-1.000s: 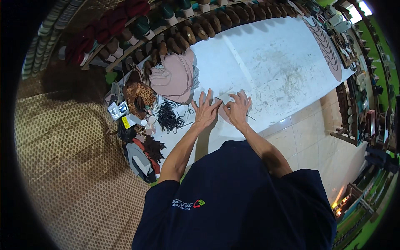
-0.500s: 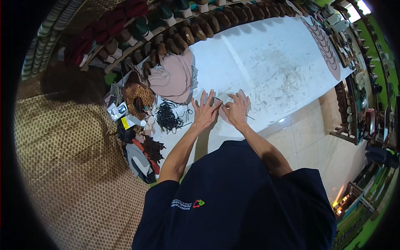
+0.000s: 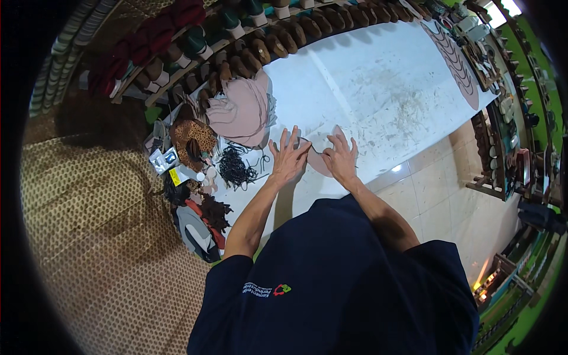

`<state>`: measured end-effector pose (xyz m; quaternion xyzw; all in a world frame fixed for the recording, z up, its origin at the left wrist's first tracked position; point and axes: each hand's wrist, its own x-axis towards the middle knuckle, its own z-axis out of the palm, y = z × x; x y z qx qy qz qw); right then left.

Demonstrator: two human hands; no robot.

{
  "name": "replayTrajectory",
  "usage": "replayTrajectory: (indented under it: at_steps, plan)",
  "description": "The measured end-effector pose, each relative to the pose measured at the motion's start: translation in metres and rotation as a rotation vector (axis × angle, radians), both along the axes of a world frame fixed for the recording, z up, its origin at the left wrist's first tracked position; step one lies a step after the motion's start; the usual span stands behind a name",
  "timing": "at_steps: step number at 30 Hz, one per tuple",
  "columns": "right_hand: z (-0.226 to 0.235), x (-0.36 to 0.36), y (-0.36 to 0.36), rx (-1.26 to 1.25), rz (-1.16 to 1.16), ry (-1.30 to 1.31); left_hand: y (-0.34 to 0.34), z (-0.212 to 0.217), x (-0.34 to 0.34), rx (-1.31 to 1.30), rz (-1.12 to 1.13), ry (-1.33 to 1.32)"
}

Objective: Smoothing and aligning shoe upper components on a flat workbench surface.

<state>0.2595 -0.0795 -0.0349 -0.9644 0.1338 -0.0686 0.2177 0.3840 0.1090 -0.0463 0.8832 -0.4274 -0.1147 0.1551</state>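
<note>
My left hand (image 3: 288, 161) lies on the white tabletop with its fingers spread, the thumb side resting at a pinkish sole-shaped piece (image 3: 319, 166). A thin black cord (image 3: 316, 150) spans the small gap between my two hands. My right hand (image 3: 339, 160) is over a pinkish piece, its thumb and forefinger drawn together at the cord's end and the other fingers raised. My hands partly hide the pieces, so I cannot tell whether they are joined. Left of my left hand lies a tangled heap of black cords (image 3: 234, 167).
A fanned stack of pinkish sole pieces (image 3: 241, 112) lies at the left. Beyond it are leopard-print material (image 3: 195, 139) and cloth scraps. Brown shoe lasts (image 3: 299, 32) line the far edge. A row of overlapping soles (image 3: 455, 65) lies on the far right of the white table (image 3: 378, 71).
My right hand has shifted slightly right, baring more of the pinkish piece and the cord between my hands. My left hand stays nearly in place. The view has shifted a little.
</note>
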Motion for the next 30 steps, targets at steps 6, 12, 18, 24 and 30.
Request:
replayTrajectory:
  at_steps: [6, 12, 18, 24, 30]
  plan:
    - [0.008, 0.003, 0.005, 0.003, -0.030, -0.084, 0.001, -0.001, 0.000, 0.005, -0.009, -0.041]
    - [0.007, -0.001, 0.013, 0.036, -0.010, -0.085, -0.001, 0.001, -0.001, -0.002, 0.000, -0.020]
    - [0.007, 0.003, 0.016, -0.026, 0.038, -0.031, -0.001, 0.000, 0.000, -0.012, -0.002, -0.005]
    - [0.006, 0.006, 0.019, -0.081, 0.068, 0.000, -0.002, 0.002, 0.003, 0.017, -0.081, -0.123]
    - [0.006, 0.006, 0.020, -0.063, 0.050, 0.012, 0.002, 0.000, 0.002, 0.098, -0.114, -0.187]
